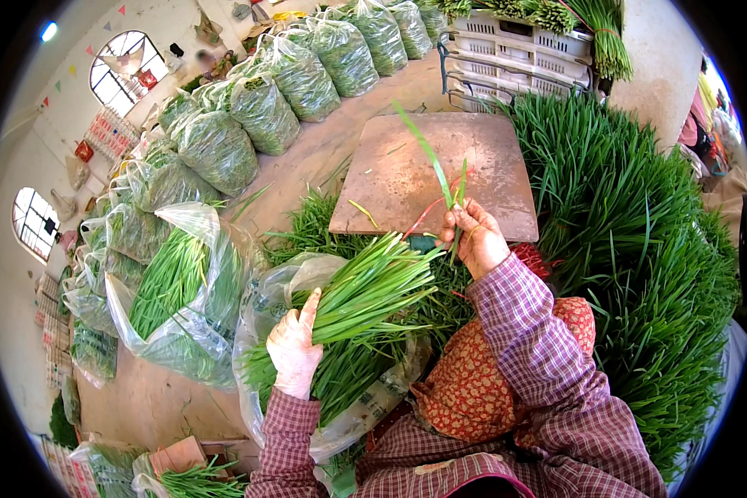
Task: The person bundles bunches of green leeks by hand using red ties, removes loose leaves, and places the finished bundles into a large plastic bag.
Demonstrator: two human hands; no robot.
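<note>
The left hand (294, 349) has its fingers wrapped around a bunch of green chives (365, 295), held over an open clear plastic bag (266, 290). The right hand (476, 238) pinches a few loose chive stalks (440, 174), perhaps with a red band, above a brown board (440, 166). A big heap of chives (639, 249) lies to the right.

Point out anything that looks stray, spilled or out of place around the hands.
A few loose green leaf scraps lie scattered on the flat brown board, apart from the tidy green leaf bundle in the left hand. The right hand pinches a few single blades. Nothing looks damaged.
</note>
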